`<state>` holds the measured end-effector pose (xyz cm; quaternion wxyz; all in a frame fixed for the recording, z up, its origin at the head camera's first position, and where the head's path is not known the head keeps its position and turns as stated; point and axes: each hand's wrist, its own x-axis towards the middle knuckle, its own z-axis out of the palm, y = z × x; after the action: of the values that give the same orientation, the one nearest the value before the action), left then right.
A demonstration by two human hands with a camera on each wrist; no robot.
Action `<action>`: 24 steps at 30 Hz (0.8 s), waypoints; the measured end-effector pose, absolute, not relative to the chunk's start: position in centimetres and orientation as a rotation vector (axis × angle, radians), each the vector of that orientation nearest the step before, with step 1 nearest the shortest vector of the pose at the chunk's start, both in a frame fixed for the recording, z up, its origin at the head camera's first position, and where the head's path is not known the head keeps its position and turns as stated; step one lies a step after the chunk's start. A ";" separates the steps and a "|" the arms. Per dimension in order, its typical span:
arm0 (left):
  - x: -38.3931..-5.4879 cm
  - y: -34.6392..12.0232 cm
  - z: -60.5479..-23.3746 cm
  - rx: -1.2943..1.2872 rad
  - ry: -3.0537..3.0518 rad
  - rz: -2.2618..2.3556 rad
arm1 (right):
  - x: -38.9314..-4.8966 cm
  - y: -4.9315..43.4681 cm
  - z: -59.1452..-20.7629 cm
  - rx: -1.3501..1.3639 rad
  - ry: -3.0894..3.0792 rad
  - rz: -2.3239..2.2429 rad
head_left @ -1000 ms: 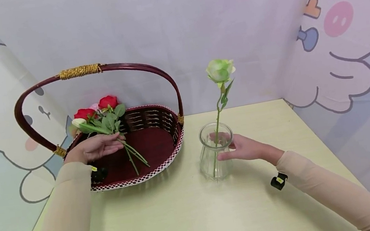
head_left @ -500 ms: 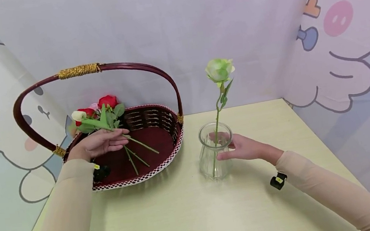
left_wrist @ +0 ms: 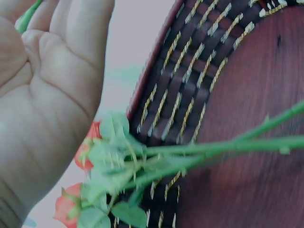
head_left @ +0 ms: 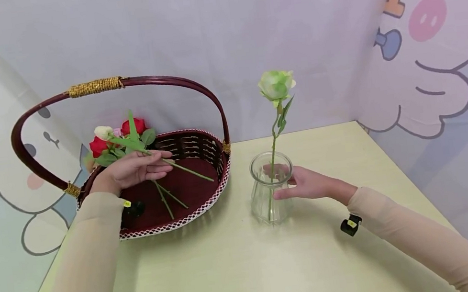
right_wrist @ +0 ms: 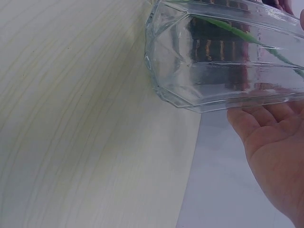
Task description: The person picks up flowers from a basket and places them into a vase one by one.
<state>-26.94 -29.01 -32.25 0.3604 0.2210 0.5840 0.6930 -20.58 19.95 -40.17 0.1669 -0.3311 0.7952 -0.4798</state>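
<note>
My left hand (head_left: 137, 169) pinches the stem of a white tulip (head_left: 104, 132) over the basket, its bloom up to the left and its bare stem end slanting down to the right. In the left wrist view, the palm (left_wrist: 52, 85) shows with a bit of green between the fingers. Below it, red roses (left_wrist: 69, 206) lie with their stems over the dark red basket (head_left: 196, 212). My right hand (head_left: 312, 183) grips a clear glass vase (head_left: 262, 205) from the right, thumb in front. In the vase stands one pale green rose (head_left: 275, 85).
The basket's tall arched handle (head_left: 157, 78), wrapped in gold cord, rises over the flowers. A small pink flower (head_left: 117, 132) sits between the red blooms. Pale wooden tabletop (head_left: 231, 271) lies in front, and a printed cloth (head_left: 308, 36) hangs behind.
My left hand has lifted the white tulip up and to the right, away from the red roses, whose stems stay in the basket. The right hand keeps its grip on the vase.
</note>
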 end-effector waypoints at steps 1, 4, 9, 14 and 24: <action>-27.0 -28.7 -32.1 0.576 1.512 1.785 | -20.6 19.9 -40.2 -0.947 2.260 -1.367; -27.0 -27.7 -31.6 0.577 1.536 1.776 | -20.7 20.0 -40.3 -0.937 2.267 -1.361; -26.8 -26.0 -31.2 0.587 1.563 1.747 | -20.5 20.0 -40.3 -0.903 2.278 -1.355; -26.5 -24.5 -30.7 0.611 1.570 1.726 | -20.2 20.1 -40.3 -0.903 2.276 -1.354; -26.4 -21.4 -29.8 0.694 1.594 1.749 | -20.1 20.1 -40.3 -0.895 2.292 -1.352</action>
<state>-26.35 -21.44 -29.81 0.3312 0.2656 0.6098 0.6692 -20.14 20.12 -40.29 0.1663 -0.3143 0.8050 -0.4749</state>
